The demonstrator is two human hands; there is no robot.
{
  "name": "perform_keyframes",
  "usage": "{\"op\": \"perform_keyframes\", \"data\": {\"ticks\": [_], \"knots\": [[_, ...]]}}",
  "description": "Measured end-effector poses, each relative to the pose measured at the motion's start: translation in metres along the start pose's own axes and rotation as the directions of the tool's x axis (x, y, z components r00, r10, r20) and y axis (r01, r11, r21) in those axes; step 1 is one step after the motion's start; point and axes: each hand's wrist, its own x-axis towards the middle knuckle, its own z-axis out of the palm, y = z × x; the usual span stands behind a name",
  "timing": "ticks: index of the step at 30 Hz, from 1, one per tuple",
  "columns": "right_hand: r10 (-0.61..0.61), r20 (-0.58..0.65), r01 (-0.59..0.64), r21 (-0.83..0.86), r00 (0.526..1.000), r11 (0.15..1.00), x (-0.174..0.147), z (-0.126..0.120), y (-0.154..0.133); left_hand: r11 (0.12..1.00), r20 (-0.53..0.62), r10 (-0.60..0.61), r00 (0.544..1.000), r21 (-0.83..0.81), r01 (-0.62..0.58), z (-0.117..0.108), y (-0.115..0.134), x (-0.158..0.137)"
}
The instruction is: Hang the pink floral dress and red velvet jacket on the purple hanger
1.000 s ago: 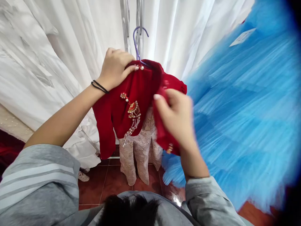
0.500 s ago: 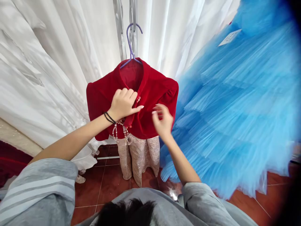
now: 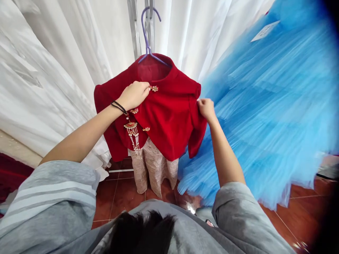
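Observation:
A red velvet jacket hangs on a purple hanger in front of me, its neck opening wide. My left hand is closed on the jacket's front edge, beside an ornate frog button. Below that wrist dangles a beaded tassel with a fan-shaped top. At the sleeve near the right shoulder, my right hand pinches the red cloth and draws it outward. Under the jacket shows a pale pink sequined skirt.
White draped cloth fills the back and left. A blue tiered tulle dress, with a white tag on it, spreads close on the right. A metal pole stands behind the hanger. Red tiles cover the floor.
My right hand has moved outward from the jacket's front and taken hold of its sleeve. My left hand has gone up and now grips the front edge. The front panel is spread wider.

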Motion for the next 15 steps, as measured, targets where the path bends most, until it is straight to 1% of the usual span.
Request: {"op": "perform_keyframes", "data": {"ticks": [1,2,3,4,5,6,7,8,9,10,11,12,13,14,15], "knots": [[0.049,0.088,-0.041,-0.09,0.995,0.995,-0.003,0.005,0.003,0.996,0.015,-0.001,1.0,0.089,-0.001,0.004,0.004,-0.004],[0.09,0.13,-0.066,-0.184,0.987,0.981,-0.007,0.008,0.004,0.989,0.028,0.0,1.0,0.151,-0.004,0.008,0.007,-0.009],[0.103,0.117,-0.069,-0.265,0.988,0.962,-0.013,0.009,0.002,0.981,0.037,0.005,0.999,0.192,-0.012,0.009,0.009,-0.014],[0.069,0.058,-0.047,-0.32,0.996,0.946,-0.02,0.009,-0.005,0.975,0.044,0.022,0.999,0.222,-0.031,0.009,0.01,-0.019],[-0.016,-0.018,0.009,-0.344,1.0,0.939,-0.026,0.007,-0.015,0.967,0.054,0.056,0.997,0.244,-0.068,0.006,0.01,-0.023],[-0.135,-0.06,0.105,-0.358,0.989,0.928,-0.032,0.004,-0.03,0.957,0.068,0.108,0.992,0.262,-0.122,0.001,0.009,-0.026],[-0.274,-0.044,0.24,-0.363,0.961,0.9,-0.036,0.002,-0.047,0.943,0.08,0.168,0.983,0.278,-0.184,-0.005,0.007,-0.027],[-0.417,0.035,0.402,-0.353,0.908,0.845,-0.04,0.001,-0.066,0.925,0.087,0.224,0.971,0.294,-0.24,-0.011,0.005,-0.028],[-0.548,0.153,0.566,-0.315,0.822,0.762,-0.041,0.001,-0.084,0.907,0.092,0.271,0.958,0.31,-0.286,-0.018,0.003,-0.027],[-0.647,0.282,0.706,-0.25,0.708,0.663,-0.04,0.003,-0.101,0.89,0.097,0.303,0.948,0.327,-0.318,-0.025,0.0,-0.025],[-0.708,0.397,0.805,-0.17,0.584,0.568,-0.036,0.006,-0.116,0.876,0.108,0.32,0.941,0.344,-0.338,-0.032,-0.002,-0.022],[-0.733,0.489,0.864,-0.091,0.472,0.496,-0.029,0.009,-0.128,0.866,0.126,0.324,0.938,0.359,-0.348,-0.04,-0.003,-0.018],[-0.732,0.562,0.892,-0.024,0.385,0.451,-0.018,0.012,-0.138,0.86,0.152,0.314,0.937,0.372,-0.349,-0.048,-0.004,-0.013],[-0.72,0.609,0.9,0.021,0.333,0.434,-0.004,0.013,-0.145,0.858,0.172,0.293,0.941,0.386,-0.338,-0.057,-0.005,-0.007],[-0.708,0.63,0.896,0.044,0.319,0.442,0.012,0.014,-0.152,0.861,0.163,0.264,0.951,0.404,-0.309,-0.067,-0.006,-0.001]]}}
